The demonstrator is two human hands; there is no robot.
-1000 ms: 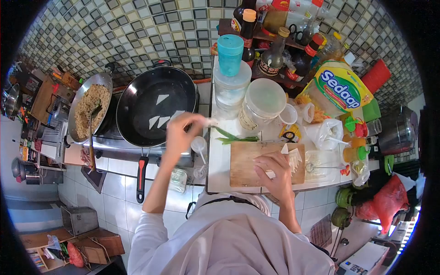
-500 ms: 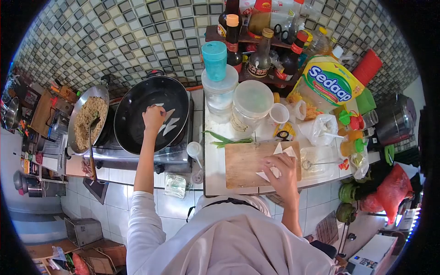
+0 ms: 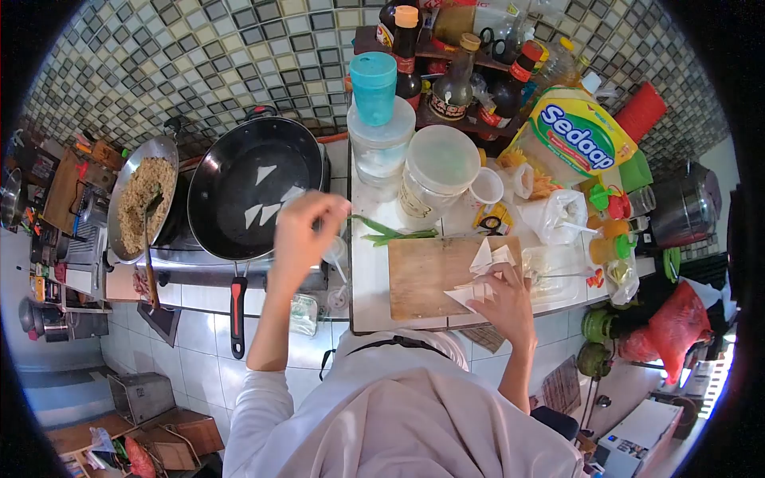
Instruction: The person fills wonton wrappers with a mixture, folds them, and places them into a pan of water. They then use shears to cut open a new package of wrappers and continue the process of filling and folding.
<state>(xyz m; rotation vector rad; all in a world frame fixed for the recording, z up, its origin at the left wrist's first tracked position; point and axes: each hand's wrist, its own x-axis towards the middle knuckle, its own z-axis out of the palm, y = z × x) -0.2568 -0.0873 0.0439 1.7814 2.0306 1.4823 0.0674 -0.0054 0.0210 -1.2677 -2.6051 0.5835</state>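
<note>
Over the right rim of the black frying pan (image 3: pixel 231 191) is my left hand (image 3: pixel 299 239), fingers curled and blurred by motion; I cannot make out anything in them. Several thin white triangular pieces (image 3: pixel 265 173) lie flat in the pan, partly hidden near the hand. My right hand (image 3: pixel 506 299) rests at the right side of the wooden cutting board (image 3: pixel 430 279), its fingers bent round some white triangular pieces (image 3: pixel 460 296). Just beyond those fingers, more white triangles (image 3: pixel 481 256) overlap on the board.
A wok (image 3: pixel 119 215) of brown crumbly food with a spatula (image 3: pixel 150 263) stands left. The pan's handle (image 3: pixel 237 319) juts toward me. Behind the board are green leaves (image 3: pixel 394 233), a lidded tub (image 3: pixel 438 183), a turquoise cup (image 3: pixel 374 88) on a container and bottles (image 3: pixel 454 88).
My left hand has come up out of the pan and moved right, toward the board. A triangle now lies apart, farther back in the pan. My right hand stays by the pieces.
</note>
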